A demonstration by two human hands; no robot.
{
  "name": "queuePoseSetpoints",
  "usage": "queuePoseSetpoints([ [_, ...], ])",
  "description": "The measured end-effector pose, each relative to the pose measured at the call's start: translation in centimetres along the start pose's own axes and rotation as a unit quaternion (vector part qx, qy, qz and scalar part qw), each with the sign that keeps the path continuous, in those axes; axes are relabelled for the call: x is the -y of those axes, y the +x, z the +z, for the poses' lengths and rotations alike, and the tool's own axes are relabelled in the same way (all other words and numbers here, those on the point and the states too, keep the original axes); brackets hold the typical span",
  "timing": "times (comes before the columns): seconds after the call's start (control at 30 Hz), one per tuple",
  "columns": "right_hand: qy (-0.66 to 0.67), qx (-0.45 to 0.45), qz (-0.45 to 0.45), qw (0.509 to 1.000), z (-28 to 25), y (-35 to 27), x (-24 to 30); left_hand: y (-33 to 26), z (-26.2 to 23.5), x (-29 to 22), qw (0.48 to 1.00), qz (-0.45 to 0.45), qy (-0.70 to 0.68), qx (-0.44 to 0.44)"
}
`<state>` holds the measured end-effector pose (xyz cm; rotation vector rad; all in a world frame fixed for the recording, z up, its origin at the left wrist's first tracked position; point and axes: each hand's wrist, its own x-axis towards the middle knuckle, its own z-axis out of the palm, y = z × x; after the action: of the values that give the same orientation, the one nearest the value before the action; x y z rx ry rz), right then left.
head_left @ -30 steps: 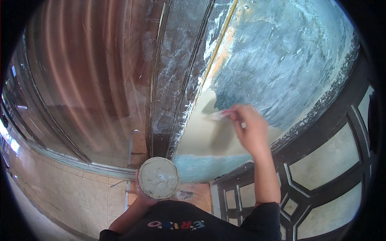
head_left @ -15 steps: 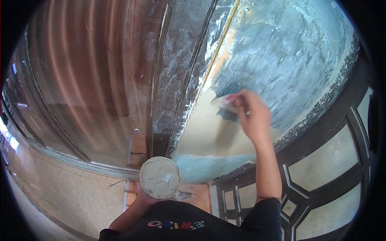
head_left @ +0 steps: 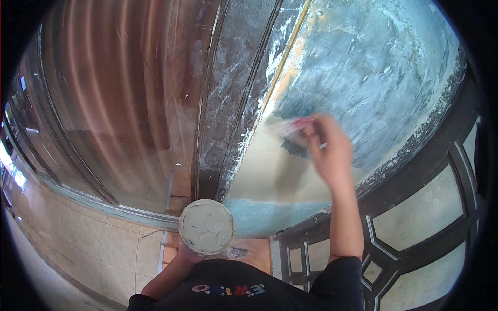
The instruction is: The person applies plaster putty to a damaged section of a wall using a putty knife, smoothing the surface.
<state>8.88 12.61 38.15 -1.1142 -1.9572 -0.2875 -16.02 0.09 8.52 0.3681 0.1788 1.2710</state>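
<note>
In my right hand (head_left: 333,150) is a blurred scraper (head_left: 294,129) with a reddish part near the fingers. Its blade end meets the wall at the upper border of a smooth cream patch of filler (head_left: 259,166). Above that patch the wall (head_left: 358,83) is rough, mottled blue-grey, with a darker spot around the tool. Low in front of my body, my left hand (head_left: 193,255) grips a round tub of pale grey putty (head_left: 206,226) from below and the side. Most of its fingers are hidden by the tub.
A dark, worn wooden frame (head_left: 228,88) borders the wall on the left, beside a glass pane with a brown curtain (head_left: 119,78) behind it. On the right stands a dark panelled door or gate (head_left: 415,207). Beige floor tiles (head_left: 104,238) lie at lower left.
The scraper has shifted slightly up and left along the filler's edge, still in my right hand. The putty's surface in the tub catches the light differently; my left hand keeps its hold.
</note>
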Motion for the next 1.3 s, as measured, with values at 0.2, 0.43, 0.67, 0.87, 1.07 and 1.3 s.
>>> queuePoseSetpoints([
  [0.2,-0.111,-0.019,-0.049,0.992,1.2,0.5,-1.0,0.1,0.6,0.5,0.996,0.007,0.083,0.022],
  [0.43,0.308,-0.167,0.120,0.929,1.4,-5.2,-3.6,-0.8,0.5,0.4,0.982,0.015,0.183,0.029],
  [0.67,0.557,-0.081,0.397,0.725,13.7,-16.4,-1.2,-0.4,-1.2,0.5,0.995,-0.043,0.079,0.044],
  [0.87,0.550,-0.076,0.389,0.735,16.8,-15.4,-1.5,0.0,-0.5,0.5,0.923,0.052,0.357,0.138],
  [1.07,0.457,-0.212,0.377,0.777,13.3,-17.0,-9.1,0.4,-1.4,0.3,0.832,0.078,0.534,0.127],
  [1.3,0.323,-0.323,0.492,0.741,4.5,-21.6,-17.9,0.6,-2.8,0.2,0.814,0.073,0.560,0.136],
])
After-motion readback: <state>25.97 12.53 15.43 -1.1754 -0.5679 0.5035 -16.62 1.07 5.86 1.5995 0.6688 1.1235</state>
